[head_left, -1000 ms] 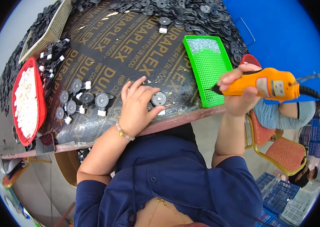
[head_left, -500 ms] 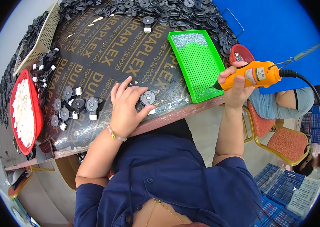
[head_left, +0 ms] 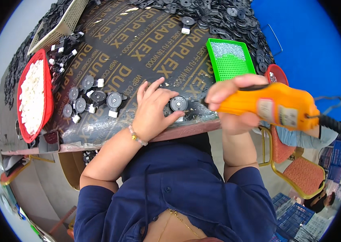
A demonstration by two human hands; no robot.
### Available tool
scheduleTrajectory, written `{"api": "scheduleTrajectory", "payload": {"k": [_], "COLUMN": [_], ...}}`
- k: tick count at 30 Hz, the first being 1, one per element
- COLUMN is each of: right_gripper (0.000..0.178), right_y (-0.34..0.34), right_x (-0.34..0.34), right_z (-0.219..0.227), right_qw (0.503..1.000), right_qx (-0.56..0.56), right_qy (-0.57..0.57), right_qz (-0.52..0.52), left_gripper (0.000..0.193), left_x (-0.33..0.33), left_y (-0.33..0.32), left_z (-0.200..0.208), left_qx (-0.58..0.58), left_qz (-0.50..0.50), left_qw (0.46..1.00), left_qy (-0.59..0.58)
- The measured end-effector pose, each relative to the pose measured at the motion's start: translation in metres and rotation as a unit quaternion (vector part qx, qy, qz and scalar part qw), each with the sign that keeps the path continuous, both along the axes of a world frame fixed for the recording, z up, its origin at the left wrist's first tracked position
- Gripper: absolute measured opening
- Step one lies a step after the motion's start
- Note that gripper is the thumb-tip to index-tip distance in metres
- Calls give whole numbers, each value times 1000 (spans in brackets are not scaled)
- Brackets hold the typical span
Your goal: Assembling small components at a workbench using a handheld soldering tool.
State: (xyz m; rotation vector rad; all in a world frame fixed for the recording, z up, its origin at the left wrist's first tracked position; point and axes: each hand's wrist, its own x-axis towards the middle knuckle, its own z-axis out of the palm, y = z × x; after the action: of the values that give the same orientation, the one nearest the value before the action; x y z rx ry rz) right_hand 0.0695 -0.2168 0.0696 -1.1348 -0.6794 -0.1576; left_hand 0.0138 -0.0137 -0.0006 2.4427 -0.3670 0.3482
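Note:
My left hand (head_left: 153, 105) rests at the table's front edge, thumb and forefinger on either side of a black round plastic part (head_left: 178, 103) with a white piece under it. The other fingers stretch out over the table top. In my right hand (head_left: 237, 105) is an orange electric screwdriver (head_left: 275, 107), smeared by motion, its dark tip pointing left toward that part. Whether the tip carries a screw cannot be seen. Behind the screwdriver is a green perforated tray (head_left: 231, 71) with small silvery pieces at its far end, its near end hidden by my hand.
Several black parts with white ends (head_left: 114, 100) lie left of my left hand. Farther left stand a red basket (head_left: 49, 97) of white pieces and a beige basket (head_left: 59, 30). Black parts (head_left: 235, 16) are heaped at the back. A red bowl (head_left: 277, 73) sits right of the tray.
My right hand has brought the screwdriver left and nearer to the black round part. My left hand stays at that part. The whole view has shifted slightly.

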Motion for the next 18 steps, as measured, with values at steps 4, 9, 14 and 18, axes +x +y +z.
{"api": "scheduleTrajectory", "payload": {"k": [4,9,14,18], "right_gripper": [73,71,67,66], "right_y": [31,38,43,53], "right_x": [6,10,11,8], "right_z": [-7,-10,-10,-5], "right_qw": [998,996,992,994], "right_qx": [-15,-34,-35,-45], "right_qy": [24,45,46,58], "right_qz": [53,74,108,83], "left_gripper": [50,50,49,49], "left_x": [1,0,1,1], "left_y": [0,0,-1,0], "left_z": [0,0,-1,1], "left_qx": [-7,-11,-24,-24], "left_qz": [1,1,-3,-4], "left_qw": [1000,1000,1000,1000], "left_qy": [1,-4,-3,-9]}}
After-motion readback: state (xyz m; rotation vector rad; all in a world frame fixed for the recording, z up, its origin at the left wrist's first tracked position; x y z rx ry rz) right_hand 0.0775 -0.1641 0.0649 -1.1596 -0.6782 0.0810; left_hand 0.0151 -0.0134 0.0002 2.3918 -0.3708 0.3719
